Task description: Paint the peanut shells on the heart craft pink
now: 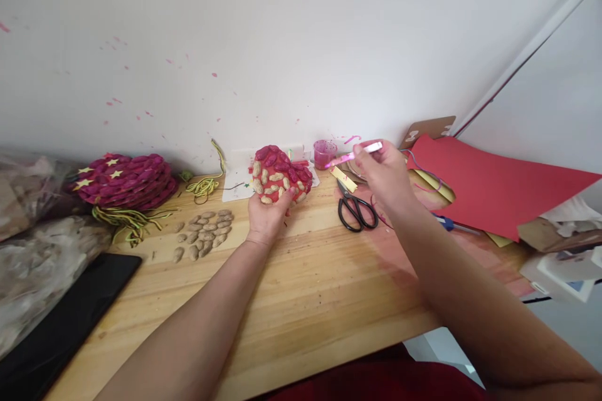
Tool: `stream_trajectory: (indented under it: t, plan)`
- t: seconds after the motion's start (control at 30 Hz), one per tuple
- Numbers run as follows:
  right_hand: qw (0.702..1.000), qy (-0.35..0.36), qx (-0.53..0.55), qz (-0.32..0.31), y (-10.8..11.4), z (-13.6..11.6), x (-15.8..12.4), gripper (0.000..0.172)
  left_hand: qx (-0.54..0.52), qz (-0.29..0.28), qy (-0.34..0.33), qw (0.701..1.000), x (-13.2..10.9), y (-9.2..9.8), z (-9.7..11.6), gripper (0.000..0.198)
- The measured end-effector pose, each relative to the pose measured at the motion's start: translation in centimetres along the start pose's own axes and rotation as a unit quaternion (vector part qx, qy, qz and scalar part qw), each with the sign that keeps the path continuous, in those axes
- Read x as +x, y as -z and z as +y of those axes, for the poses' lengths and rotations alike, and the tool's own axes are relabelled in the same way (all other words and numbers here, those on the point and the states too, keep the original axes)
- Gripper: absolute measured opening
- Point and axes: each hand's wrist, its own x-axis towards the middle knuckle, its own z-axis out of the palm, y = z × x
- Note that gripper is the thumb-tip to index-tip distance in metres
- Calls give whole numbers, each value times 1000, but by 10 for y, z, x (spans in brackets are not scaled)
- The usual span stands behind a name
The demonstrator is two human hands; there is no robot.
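My left hand point(269, 216) grips the lower edge of a round red disc covered with peanuts point(282, 177), holding it tilted up off the table. Magenta paint coats the peanuts along its top and right side, while those at the left and bottom are still bare tan. Between the thumb and fingers of my right hand point(386, 172) is a white-handled paintbrush point(355, 155), its tip stained pink and pointing left. That tip is apart from the disc, close to a clear plastic cup of magenta paint point(324, 155). Black-handled scissors point(356, 212) lie below my right hand.
Loose peanuts point(204, 233) lie left of my left hand. Further left sits a stack of magenta peanut discs point(126, 182) with yellow stars, beside yellow-green cord point(204, 187). Red card sheets point(489, 182) fill the right. A black flat object point(75, 319) and plastic bags point(51, 269) occupy the left edge.
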Motion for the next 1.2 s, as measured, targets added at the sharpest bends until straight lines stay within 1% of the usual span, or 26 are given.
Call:
stream_trajectory:
  t: [0.07,0.1,0.17,0.23,0.4,0.53,0.67,0.73,0.83,1.0,1.2]
  plan:
    - [998,-51,37,-4,-6,-7,-20,22,13,-3,-13,1000,-2,0,0,38]
    - [997,-56,53,-16,-9,-9,-27,23,20,-7,-20,1000,-2,0,-1,38]
    - [997,-34,60,-29,-15,-9,-36,22,27,-10,-35,999,-5,0,-1,39]
    - [998,2,45,-43,-16,-5,-38,20,30,-14,-48,998,-8,-1,-1,38]
    - [993,85,-12,-82,-6,5,-38,21,41,-31,-71,996,-15,-3,1,38]
    - [982,134,-60,-117,-2,-1,-40,18,52,-32,-89,994,-17,-4,3,33]
    - [976,156,-88,-121,-2,-5,-41,13,63,-32,-99,993,-17,-3,5,31]
    - [977,156,-93,-113,-2,-4,-40,13,61,-32,-99,993,-18,-3,5,32]
    - [982,137,-74,-103,-1,-2,-39,18,54,-31,-93,994,-18,-3,5,33]
    - [986,98,-49,-123,-1,-2,-40,24,46,-27,-76,996,-16,-2,4,35]
    - [990,68,-37,-118,-1,-3,-39,33,44,-26,-68,996,-15,-1,1,37]
